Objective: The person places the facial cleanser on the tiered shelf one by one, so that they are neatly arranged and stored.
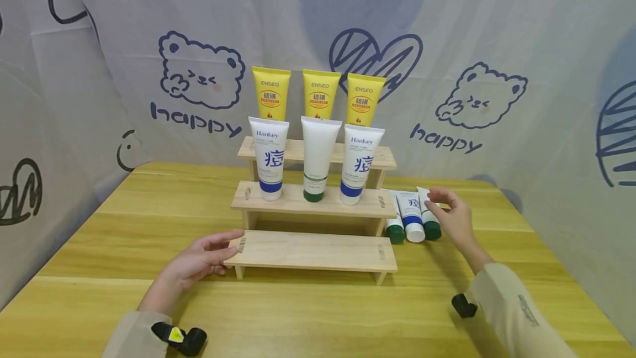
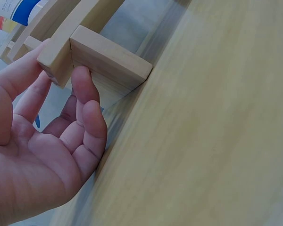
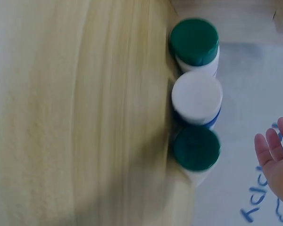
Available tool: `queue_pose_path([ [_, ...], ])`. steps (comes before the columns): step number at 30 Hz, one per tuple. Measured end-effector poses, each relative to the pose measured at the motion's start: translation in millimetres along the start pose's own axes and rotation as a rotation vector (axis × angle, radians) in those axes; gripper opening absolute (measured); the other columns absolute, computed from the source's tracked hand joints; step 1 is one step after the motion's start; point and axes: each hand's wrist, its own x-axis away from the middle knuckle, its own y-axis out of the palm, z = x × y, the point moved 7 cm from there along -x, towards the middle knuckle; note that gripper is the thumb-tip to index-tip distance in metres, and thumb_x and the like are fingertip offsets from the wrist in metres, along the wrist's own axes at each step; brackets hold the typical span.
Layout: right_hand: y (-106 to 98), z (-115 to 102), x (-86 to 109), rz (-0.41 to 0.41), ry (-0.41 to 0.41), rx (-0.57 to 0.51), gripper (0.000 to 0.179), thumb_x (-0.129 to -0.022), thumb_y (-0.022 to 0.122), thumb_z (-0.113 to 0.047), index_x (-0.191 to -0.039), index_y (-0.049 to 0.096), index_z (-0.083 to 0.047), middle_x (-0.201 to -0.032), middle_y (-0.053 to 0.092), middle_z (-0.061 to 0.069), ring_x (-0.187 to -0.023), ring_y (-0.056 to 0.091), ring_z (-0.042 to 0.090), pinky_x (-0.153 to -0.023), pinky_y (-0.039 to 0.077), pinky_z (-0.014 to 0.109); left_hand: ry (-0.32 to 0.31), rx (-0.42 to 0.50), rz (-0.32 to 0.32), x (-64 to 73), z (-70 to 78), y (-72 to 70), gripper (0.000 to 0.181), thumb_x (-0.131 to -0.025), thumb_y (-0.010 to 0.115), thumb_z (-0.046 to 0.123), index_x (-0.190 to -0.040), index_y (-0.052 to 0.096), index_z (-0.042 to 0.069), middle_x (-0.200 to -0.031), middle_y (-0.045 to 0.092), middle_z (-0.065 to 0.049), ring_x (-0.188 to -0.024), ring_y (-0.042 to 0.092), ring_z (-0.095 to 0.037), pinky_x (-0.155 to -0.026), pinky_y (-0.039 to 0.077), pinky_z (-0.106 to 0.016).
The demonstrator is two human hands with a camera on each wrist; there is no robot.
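Note:
My left hand (image 1: 201, 258) holds the left end of the lowest step (image 1: 313, 250) of a wooden display rack; in the left wrist view its fingers curl at the board's corner (image 2: 61, 59) and beside the leg (image 2: 111, 61). My right hand (image 1: 452, 217) hovers by the right-hand squeeze tube (image 1: 429, 211) with a green cap (image 3: 196, 148), fingers loosely bent and holding nothing. Beside that tube lie a white-and-blue tube (image 1: 411, 217) and another green-capped tube (image 1: 395, 231). The right wrist view shows the hand's fingers (image 3: 276, 146) apart from the caps.
On the middle step (image 1: 293, 203) stand two Hankey tubes (image 1: 270, 159) (image 1: 361, 164) with a white green-capped tube (image 1: 315, 159) between them. Behind them, three yellow ENSEO tubes (image 1: 272, 93) stand on the top step (image 1: 338, 151). A printed cloth (image 1: 288, 15) hangs behind the wooden table (image 1: 149, 220).

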Motion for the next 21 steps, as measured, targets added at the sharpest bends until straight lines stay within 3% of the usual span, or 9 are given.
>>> queue_pose_path([
  [6, -7, -46, 10.9, -0.099, 0.156, 0.031, 0.028, -0.082, 0.065, -0.015, -0.103, 0.06, 0.002, -0.099, 0.06, 0.015, -0.09, 0.053, 0.022, -0.076, 0.043, 0.029, -0.004, 0.002, 0.002, -0.4, -1.2, -0.6, 0.036, -0.088, 0.057, 0.017, -0.125, 0.055, 0.019, -0.102, 0.047, -0.003, -0.072, 0.048, -0.011, -0.065, 0.046, -0.028],
  [8, -8, -68, 16.7, -0.127, 0.201, 0.114, 0.032, -0.083, 0.063, -0.015, -0.104, 0.058, 0.009, -0.101, 0.057, 0.023, -0.091, 0.051, 0.03, -0.076, 0.043, 0.034, -0.004, 0.001, 0.004, -0.3, -1.6, -0.9, 0.037, -0.089, 0.057, 0.017, -0.126, 0.054, 0.018, -0.103, 0.047, -0.003, -0.072, 0.048, -0.011, -0.065, 0.046, -0.028],
  [11, -8, -76, 20.6, -0.191, 0.252, 0.187, 0.033, -0.085, 0.06, -0.011, -0.108, 0.055, 0.011, -0.106, 0.053, 0.029, -0.095, 0.05, 0.038, -0.079, 0.043, 0.04, -0.004, -0.001, 0.005, -0.1, -1.9, -1.2, 0.038, -0.088, 0.057, 0.017, -0.127, 0.053, 0.017, -0.106, 0.045, -0.004, -0.072, 0.047, -0.011, -0.065, 0.046, -0.028],
  [16, -6, -61, 24.0, -0.307, 0.381, 0.22, 0.04, -0.086, 0.057, -0.012, -0.119, 0.05, 0.009, -0.12, 0.042, 0.034, -0.109, 0.042, 0.044, -0.089, 0.037, 0.049, -0.004, 0.0, 0.004, -0.1, -1.5, -1.1, 0.039, -0.088, 0.058, 0.017, -0.126, 0.053, 0.017, -0.105, 0.045, -0.004, -0.073, 0.047, -0.011, -0.065, 0.046, -0.028],
  [21, -2, -46, 28.8, -0.383, 0.529, 0.18, 0.051, -0.088, 0.055, -0.02, -0.129, 0.04, 0.006, -0.131, 0.028, 0.036, -0.119, 0.028, 0.046, -0.091, 0.035, 0.05, -0.006, -0.003, 0.008, -0.2, -1.2, -1.1, 0.038, -0.088, 0.058, 0.017, -0.126, 0.053, 0.017, -0.105, 0.045, -0.004, -0.072, 0.047, -0.011, -0.065, 0.046, -0.028],
])
